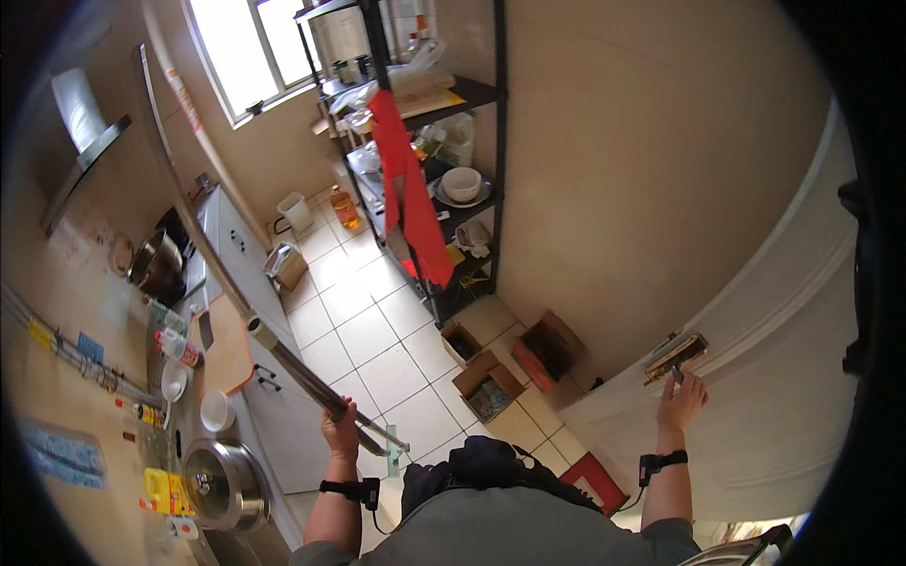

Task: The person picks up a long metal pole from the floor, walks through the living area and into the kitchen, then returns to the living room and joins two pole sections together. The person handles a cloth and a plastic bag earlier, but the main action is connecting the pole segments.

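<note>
My left hand (341,430) is closed around a long brownish metal pole (294,370) that slants up to the far left. Just beyond the hand, near the pole's lower end, show a thin metal rod and a pale green piece (393,451); whether they join the pole I cannot make out. At the right, my right hand (681,401) has its fingers bent round the handle of a brass-coloured door lock (676,358) on a white door (755,377). Both wrists wear black straps with small boxes.
Along the left runs a counter with a lidded steel pot (225,483), a white bowl (217,411) and a cutting board (225,344). A black shelf rack (500,141) with a red cloth (408,189) stands ahead. Cardboard boxes (489,387) sit on the tiled floor beside a red mat (609,483).
</note>
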Tool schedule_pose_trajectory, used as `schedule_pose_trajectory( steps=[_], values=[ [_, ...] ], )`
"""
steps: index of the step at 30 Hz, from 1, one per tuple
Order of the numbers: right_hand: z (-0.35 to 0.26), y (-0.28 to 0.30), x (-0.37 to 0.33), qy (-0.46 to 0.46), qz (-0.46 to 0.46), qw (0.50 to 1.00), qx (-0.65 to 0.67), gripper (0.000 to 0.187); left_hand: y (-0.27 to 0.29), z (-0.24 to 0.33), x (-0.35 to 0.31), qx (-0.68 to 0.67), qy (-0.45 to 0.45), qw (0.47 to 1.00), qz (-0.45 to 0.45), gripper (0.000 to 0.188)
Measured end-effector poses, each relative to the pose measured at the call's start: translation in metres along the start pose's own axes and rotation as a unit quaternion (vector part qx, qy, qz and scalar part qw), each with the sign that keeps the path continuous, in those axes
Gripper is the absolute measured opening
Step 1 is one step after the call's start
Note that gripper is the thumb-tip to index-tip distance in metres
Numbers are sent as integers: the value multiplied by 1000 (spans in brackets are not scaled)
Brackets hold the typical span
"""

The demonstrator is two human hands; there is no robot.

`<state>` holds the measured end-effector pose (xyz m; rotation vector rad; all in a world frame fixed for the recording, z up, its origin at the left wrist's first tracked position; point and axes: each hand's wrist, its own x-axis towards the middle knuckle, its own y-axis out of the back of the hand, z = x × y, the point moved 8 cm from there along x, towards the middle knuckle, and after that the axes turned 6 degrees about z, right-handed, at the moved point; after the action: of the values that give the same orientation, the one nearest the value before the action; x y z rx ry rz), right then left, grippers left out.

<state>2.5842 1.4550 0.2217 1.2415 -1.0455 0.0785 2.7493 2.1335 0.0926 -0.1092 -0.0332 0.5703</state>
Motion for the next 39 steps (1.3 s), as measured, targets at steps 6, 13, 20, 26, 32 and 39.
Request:
schedule_pose_trajectory(
  steps=[6, 13, 20, 26, 32, 39],
  values=[
    [-2, -5, 0, 4, -5, 999, -38, 30, 10, -13, -5, -17, 13, 1000, 16, 21],
    [1, -14, 5, -44, -111, 987, -109, 35, 30, -35, 1, -32, 10, 999, 29, 18],
    [-6, -12, 5, -86, -184, 969, -142, 46, 51, -66, 21, -13, 12, 999, 40, 20],
    [-11, -9, 2, -143, -239, 948, -154, 60, 60, -76, 47, 8, 9, 998, 60, 20],
    [-10, -11, -2, -205, -263, 927, -170, 61, 71, -86, 75, 37, 12, 998, 54, 19],
    [-8, -13, -7, -275, -285, 897, -197, 60, 84, -84, 98, 81, -20, 995, 62, 23]
  ],
)
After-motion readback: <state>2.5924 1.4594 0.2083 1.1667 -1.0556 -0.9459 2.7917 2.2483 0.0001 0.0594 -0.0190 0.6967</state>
